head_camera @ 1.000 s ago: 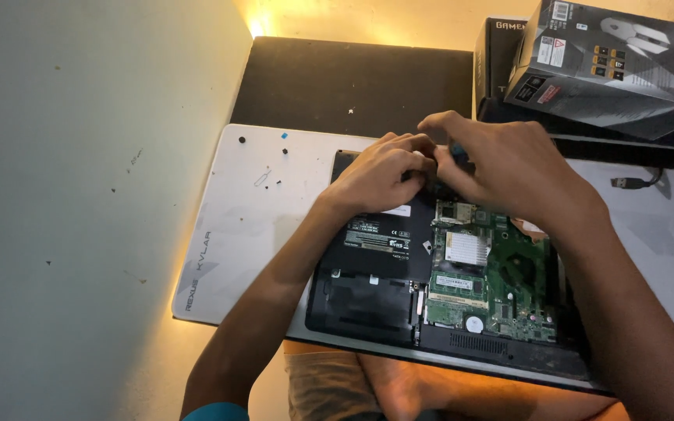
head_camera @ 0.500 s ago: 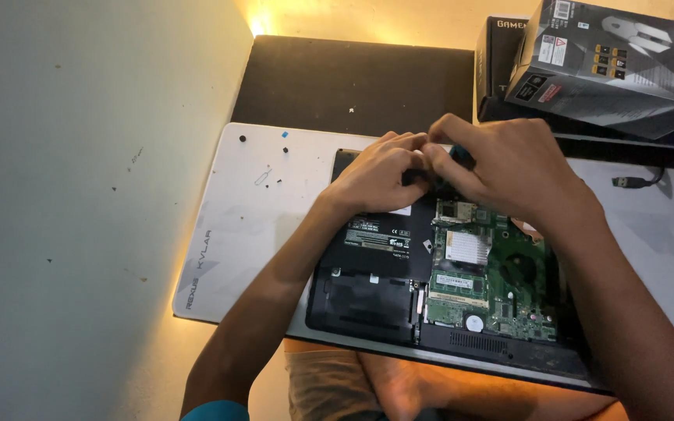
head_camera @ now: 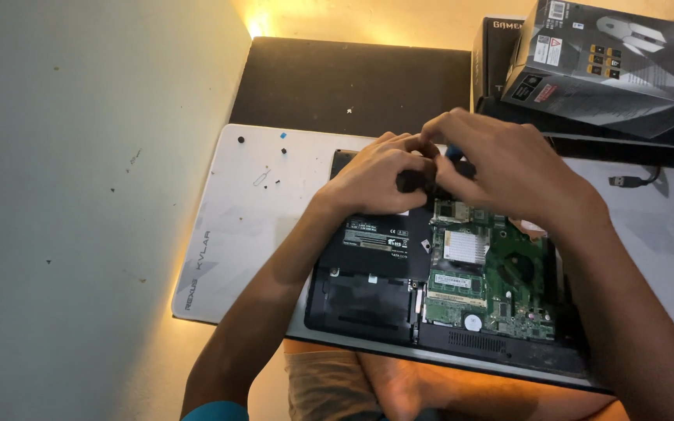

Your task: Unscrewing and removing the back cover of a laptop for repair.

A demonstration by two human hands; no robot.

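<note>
Both hands, left (head_camera: 372, 179) and right (head_camera: 509, 168), pinch a small black part (head_camera: 416, 181) over the opened laptop (head_camera: 431, 288); boxes (head_camera: 602, 62) crowd the counter's far right corner; screws (head_camera: 263, 160) dot the mat (head_camera: 243, 226).

My view is dim overall, with a warm yellow cast. The one strong source I see is a small bright lamp glow (head_camera: 257, 28) at the top, where the pale wall meets the table; it blows out to white there. A thinner amber glow runs along the lower left edge of the white rectangular desk mat (head_camera: 235, 210). The green circuit board of the opened black laptop (head_camera: 493, 281) reads fairly sharp. My left hand (head_camera: 372, 183) and right hand (head_camera: 501, 168) look slightly soft, and they shade the spot beneath their fingers. The glossy grey cardboard box (head_camera: 610, 70) catches faint sheen.
</note>
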